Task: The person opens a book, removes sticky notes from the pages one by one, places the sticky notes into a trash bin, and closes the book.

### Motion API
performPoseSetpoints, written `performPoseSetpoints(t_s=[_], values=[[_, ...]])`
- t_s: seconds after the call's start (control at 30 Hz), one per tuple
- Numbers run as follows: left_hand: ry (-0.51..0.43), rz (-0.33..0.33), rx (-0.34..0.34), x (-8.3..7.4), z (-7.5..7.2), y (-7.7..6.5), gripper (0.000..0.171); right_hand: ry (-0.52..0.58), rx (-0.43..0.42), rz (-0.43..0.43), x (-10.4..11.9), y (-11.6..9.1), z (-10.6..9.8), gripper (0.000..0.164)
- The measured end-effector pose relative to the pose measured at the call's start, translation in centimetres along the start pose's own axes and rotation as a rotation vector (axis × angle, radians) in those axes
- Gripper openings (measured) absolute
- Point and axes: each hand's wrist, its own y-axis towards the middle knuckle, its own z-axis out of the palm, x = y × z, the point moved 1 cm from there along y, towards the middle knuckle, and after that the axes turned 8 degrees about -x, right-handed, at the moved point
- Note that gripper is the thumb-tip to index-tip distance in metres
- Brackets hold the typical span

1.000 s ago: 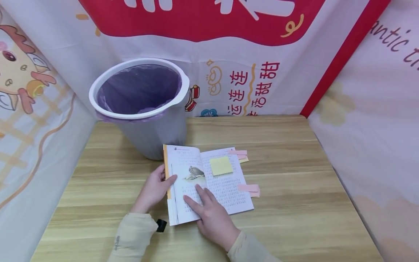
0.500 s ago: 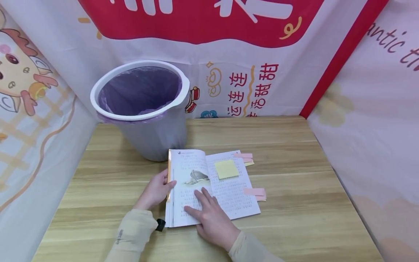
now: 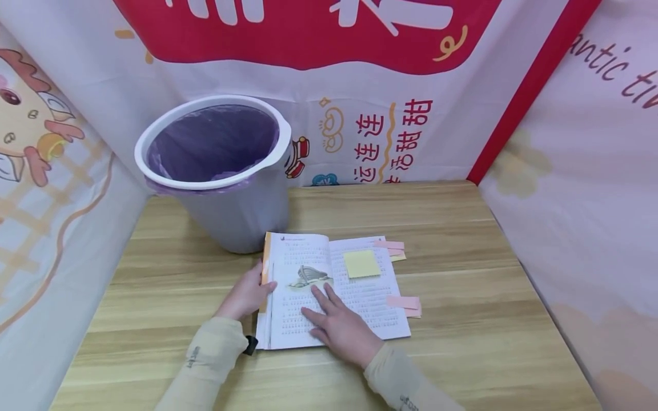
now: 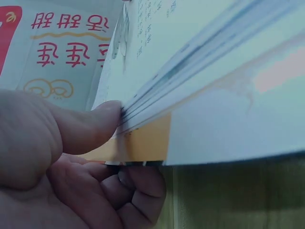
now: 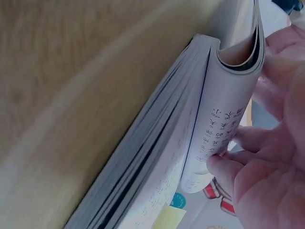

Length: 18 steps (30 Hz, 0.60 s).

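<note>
An open book point(image 3: 367, 302) lies on the wooden table, showing a boat drawing on its left page. My left hand point(image 3: 244, 295) grips the book's left edge; in the left wrist view the thumb point(image 4: 90, 129) presses on the pages while curled fingers stay beneath the cover. Spread across the left page near the fold is my right hand point(image 3: 343, 330), its fingers touching the paper. In the right wrist view the left-hand pages point(image 5: 219, 114) curve up from the spine. A yellow sticky note point(image 3: 362, 264) sits on the right page, and pink tabs point(image 3: 404, 302) stick out from the right edge.
A grey trash bin point(image 3: 247, 217) with a white rim and purple liner stands at the back left, close to the book's upper left corner. Printed cloth point(image 3: 432, 154) hangs behind the table and along both sides. A black band point(image 3: 250, 345) is at the left wrist.
The book has shifted slightly right and now lies straighter, its left part more opened out. My right hand has slid a little right across the page. The left hand keeps its grip.
</note>
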Motion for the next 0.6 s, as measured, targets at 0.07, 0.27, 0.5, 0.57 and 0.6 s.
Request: performPoseSetpoints(t_s=[0.07, 0.27, 0.5, 0.57, 0.6], values=[[0.01, -0.008, 0.006, 0.0, 0.1, 0.1, 0.084, -0.002, -0.003, 0.022, -0.4, 0.2, 0.0, 0.049], [0.09, -0.001, -0.009, -0.5, 0.9, -0.3, 0.093, -0.056, 0.02, 0.069, -0.7, 0.3, -0.1, 0.049], [0.084, 0.023, 0.032, -0.7, 2.5, -0.5, 0.095, -0.165, 0.026, 0.065, -1.0, -0.3, 0.0, 0.048], [0.101, 0.018, 0.031, -0.9, 2.8, -0.3, 0.095, -0.174, 0.022, 0.064, -1.1, -0.4, 0.0, 0.049], [0.122, 0.013, 0.023, -1.1, 2.9, -0.3, 0.096, -0.177, 0.022, 0.063, -1.1, -0.5, 0.0, 0.05]])
